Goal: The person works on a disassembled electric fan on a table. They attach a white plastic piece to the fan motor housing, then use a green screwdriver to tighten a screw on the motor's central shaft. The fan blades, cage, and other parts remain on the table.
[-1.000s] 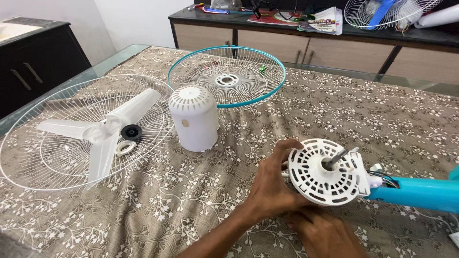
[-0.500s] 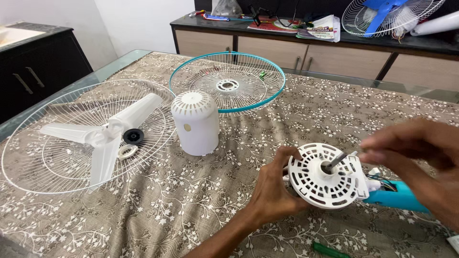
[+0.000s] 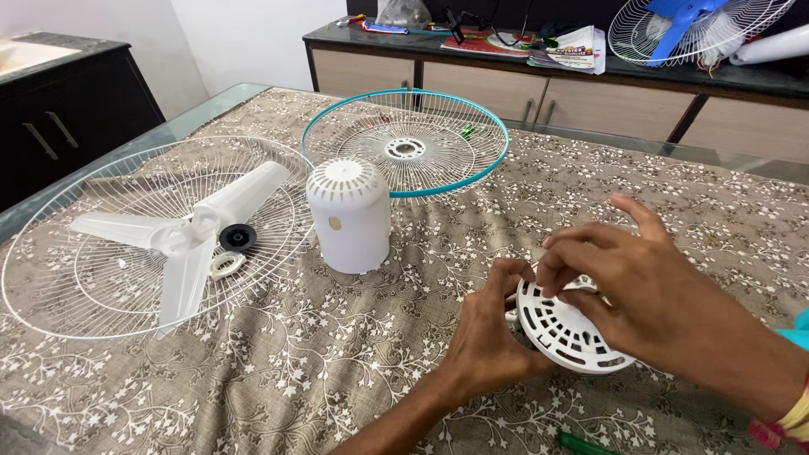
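since the earlier frame your right hand (image 3: 640, 286) has come in from the right edge and dropped over the top of the white fan motor housing (image 3: 566, 330), covering the shaft that showed before; the view has also shifted so the housing sits lower right. your left hand (image 3: 493, 333) stayed on the housing's left side.

grip now: left hand wrapped around the housing's left edge, fingers curled, holding it tilted above the table. right hand's fingertips (image 3: 552, 268) pinch narrow at the housing's top rim, touching the left fingers; cannot tell if anything small sits between them.

the housing is at lower right over the floral tablecloth (image 3: 337, 371), a sliver of teal fan body (image 3: 799, 324) just behind your right wrist. a green screwdriver handle (image 3: 581, 442) lies at the bottom edge, near the housing.

well apart to the left: white rear motor cover (image 3: 350, 215) standing upright, white three-blade fan blade (image 3: 181, 236) lying on the white wire guard (image 3: 50, 278), black blade nut (image 3: 238, 237) and white ring nut (image 3: 226, 265) beside the blade hub. teal-rimmed guard (image 3: 404, 143) lies flat behind the cover.
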